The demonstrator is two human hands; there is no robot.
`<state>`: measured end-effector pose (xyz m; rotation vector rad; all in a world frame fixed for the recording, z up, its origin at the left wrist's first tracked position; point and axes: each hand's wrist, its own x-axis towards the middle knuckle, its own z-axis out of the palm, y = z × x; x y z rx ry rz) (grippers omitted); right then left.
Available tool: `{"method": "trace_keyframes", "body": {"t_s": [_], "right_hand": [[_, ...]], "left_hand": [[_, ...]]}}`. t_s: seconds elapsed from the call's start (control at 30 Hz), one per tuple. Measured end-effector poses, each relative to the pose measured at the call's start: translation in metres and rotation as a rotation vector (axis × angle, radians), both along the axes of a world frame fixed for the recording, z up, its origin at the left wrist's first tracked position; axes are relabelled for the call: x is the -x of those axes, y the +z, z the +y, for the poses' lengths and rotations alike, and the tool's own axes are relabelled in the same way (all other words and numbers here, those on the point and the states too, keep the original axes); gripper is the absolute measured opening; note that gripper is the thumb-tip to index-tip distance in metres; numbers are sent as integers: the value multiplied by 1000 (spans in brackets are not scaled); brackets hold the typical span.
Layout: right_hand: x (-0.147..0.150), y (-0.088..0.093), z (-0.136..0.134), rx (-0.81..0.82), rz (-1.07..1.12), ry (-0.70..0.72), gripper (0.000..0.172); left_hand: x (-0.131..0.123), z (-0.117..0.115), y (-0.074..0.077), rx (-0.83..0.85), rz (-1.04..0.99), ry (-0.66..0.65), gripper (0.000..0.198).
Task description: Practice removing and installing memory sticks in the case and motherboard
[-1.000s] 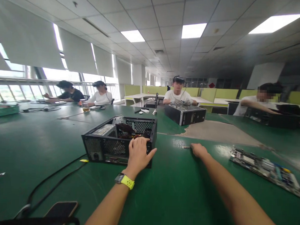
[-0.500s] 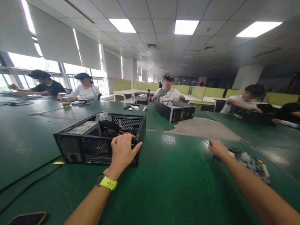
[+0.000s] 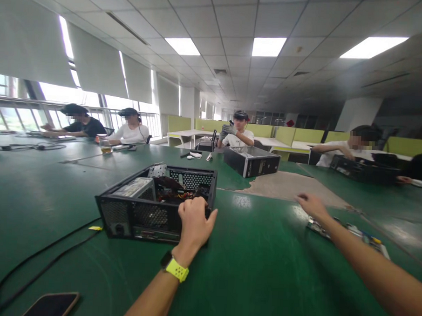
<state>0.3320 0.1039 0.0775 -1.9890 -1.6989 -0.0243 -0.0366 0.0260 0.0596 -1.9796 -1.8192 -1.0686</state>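
Note:
An open black computer case [image 3: 153,206] lies on the green table [image 3: 255,262], with cables and a drive cage showing inside. My left hand [image 3: 194,219], a yellow-strapped watch [image 3: 174,267] on its wrist, is curled over the case's near right top edge. My right hand [image 3: 311,205] reaches out to the right with its fingers spread flat over the near end of a bare motherboard [image 3: 351,230]. I cannot tell whether it touches the board.
A phone [image 3: 50,304] lies at the near left edge beside black cables [image 3: 35,258]. A second case [image 3: 252,160] stands farther back in front of a gloved person. Other people sit around the table. A worn bare patch [image 3: 293,186] marks the tabletop.
My right hand has moved right from a small item on the table to the motherboard and lifted slightly. My left hand has stayed on the case. The view has swung.

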Motion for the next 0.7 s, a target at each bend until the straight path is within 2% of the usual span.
{"method": "trace_keyframes", "body": {"t_s": [0.07,0.13,0.17,0.23,0.27,0.3,0.33,0.4,0.5,0.6,0.67,0.7], "right_hand": [[73,17,5,-21,19,254,34],[138,32,-10,3,24,521,33],[163,38,-23,64,20,711,33],[194,48,-55,289,-35,1079,37],[201,51,-71,400,-97,1202,43],[204,53,-86,468,-176,1259,48],[203,54,-98,476,-264,1250,53],[196,55,-117,383,-416,1171,53],[180,53,-140,285,-504,1088,41],[154,52,-174,360,-481,1032,35],[127,51,-203,454,-429,954,34],[112,52,-218,499,-398,917,33]], "left_hand": [[-24,-30,2,29,-54,-72,19],[-44,-65,7,76,-142,-189,23],[-49,-83,11,110,-196,-276,26],[-47,-113,23,200,-303,-443,28],[-39,-123,31,237,-350,-501,21],[-29,-129,41,252,-386,-529,12],[-17,-130,52,238,-405,-530,10],[8,-118,76,137,-401,-456,23],[27,-79,106,82,-286,-376,30],[14,-45,117,307,121,-464,28],[-10,-38,114,513,441,-556,20],[-23,-39,110,561,576,-595,16]]}}
